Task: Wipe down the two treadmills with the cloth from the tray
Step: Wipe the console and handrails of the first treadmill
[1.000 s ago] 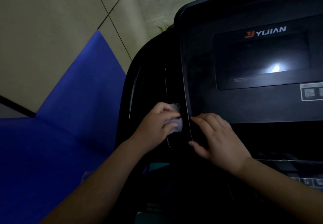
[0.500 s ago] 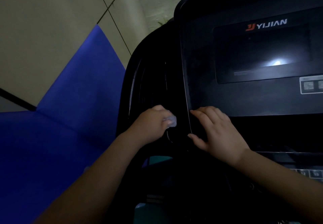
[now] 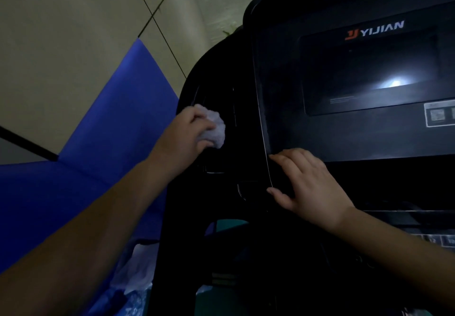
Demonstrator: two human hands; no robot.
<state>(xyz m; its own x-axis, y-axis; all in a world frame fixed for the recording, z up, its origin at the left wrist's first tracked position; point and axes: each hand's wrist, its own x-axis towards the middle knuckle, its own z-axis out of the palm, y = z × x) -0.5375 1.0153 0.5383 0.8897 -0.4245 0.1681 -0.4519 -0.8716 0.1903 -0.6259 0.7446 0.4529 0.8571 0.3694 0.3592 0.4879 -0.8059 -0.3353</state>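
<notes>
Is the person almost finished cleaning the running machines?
Not nearly, it seems. The cloth is already out and bunched in the left hand, which rubs the dark side panel left of the console. The right hand rests flat on the console's lower corner. Whether the screen is wiped yet, I cannot tell in this dim light. No second treadmill shows here, so it probably remains.

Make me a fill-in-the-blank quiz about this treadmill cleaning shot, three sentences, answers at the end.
1. The white cloth is bunched in the ____ hand.
2. The brand name printed above the dark screen on the treadmill console reads ____.
3. The right hand rests with fingers spread on the console's lower ____ corner.

Missing words: left; YIJIAN; left
</notes>
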